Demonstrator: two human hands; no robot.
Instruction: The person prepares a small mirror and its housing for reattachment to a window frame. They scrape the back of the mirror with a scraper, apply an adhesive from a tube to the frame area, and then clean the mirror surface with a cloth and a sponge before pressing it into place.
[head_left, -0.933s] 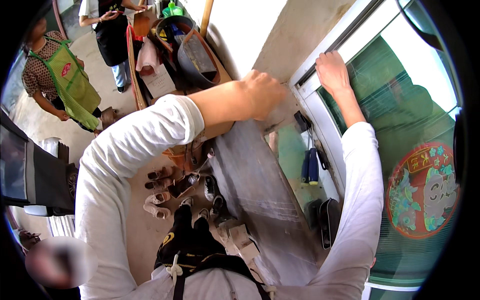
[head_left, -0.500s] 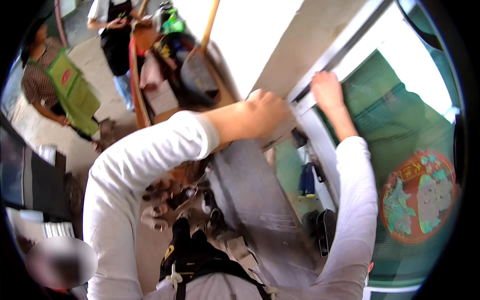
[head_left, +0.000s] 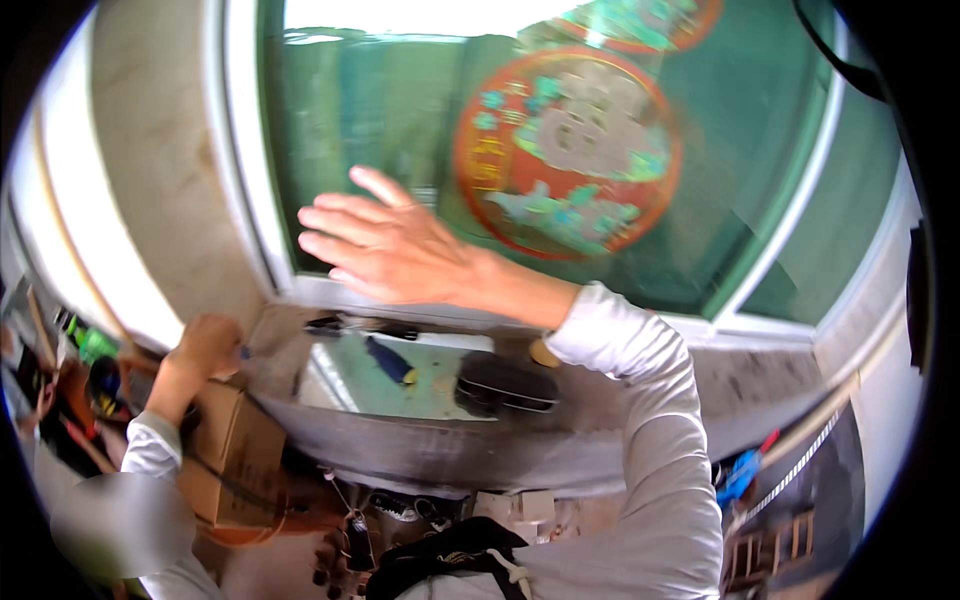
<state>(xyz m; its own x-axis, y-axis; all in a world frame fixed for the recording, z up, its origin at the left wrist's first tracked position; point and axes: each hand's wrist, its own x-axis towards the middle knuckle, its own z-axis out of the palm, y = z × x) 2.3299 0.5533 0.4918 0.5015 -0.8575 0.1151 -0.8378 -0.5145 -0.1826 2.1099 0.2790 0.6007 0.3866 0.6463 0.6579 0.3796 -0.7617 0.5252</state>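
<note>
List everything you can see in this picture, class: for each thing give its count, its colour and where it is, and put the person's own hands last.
round paper window decoration: one, red with green and grey figures, on the green-tinted window pane.
white window frame: one, around the pane.
grey stone sill: one, below the window.
blue-handled tool: one, lying on the sill.
black oval object: one, on the sill, right of the tool.
brown cardboard box: one, lower left, under the sill edge.
left hand: one, at the sill's left end.
right hand: one, fingers spread, raised before the pane.

Long pale-grey sleeves (head_left: 655, 440), apparently.
</note>
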